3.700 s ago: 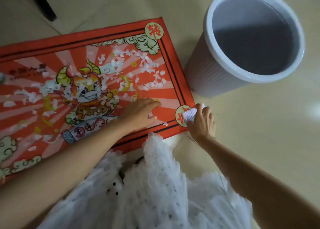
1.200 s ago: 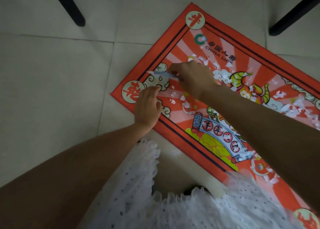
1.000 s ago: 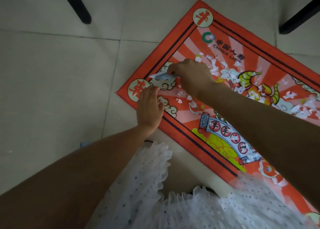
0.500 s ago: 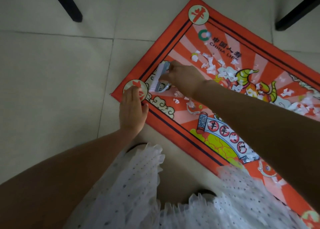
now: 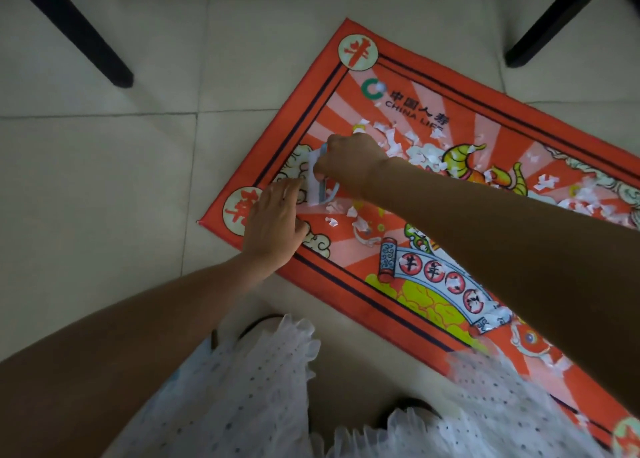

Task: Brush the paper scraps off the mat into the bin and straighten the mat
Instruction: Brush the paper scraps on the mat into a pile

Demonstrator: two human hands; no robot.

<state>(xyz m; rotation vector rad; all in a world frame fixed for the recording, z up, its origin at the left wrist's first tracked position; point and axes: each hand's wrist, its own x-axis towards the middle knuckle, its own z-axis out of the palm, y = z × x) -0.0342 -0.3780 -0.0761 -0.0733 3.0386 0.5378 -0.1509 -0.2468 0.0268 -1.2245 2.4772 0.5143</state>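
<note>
An orange-red mat (image 5: 408, 76) with a cartoon print lies askew on the tiled floor. White paper scraps (image 5: 426, 156) are strewn over its middle and right part. My right hand (image 5: 349, 166) grips a small white brush (image 5: 316, 180) with a light blue handle, bristles down near the mat's left end. My left hand (image 5: 273, 225) rests flat, fingers spread, on the near left corner of the mat, just beside the brush. The bin is out of view.
Two black furniture legs stand on the floor: one at upper left (image 5: 72, 31), one at upper right (image 5: 554, 17). My white dotted skirt (image 5: 242, 395) fills the bottom edge. Pale floor tiles (image 5: 90, 187) spread to the left of the mat.
My view turned from the bin end of the mat to this left end. My right hand brought the brush here and turned it bristles down. My left hand shifted slightly inward on the corner.
</note>
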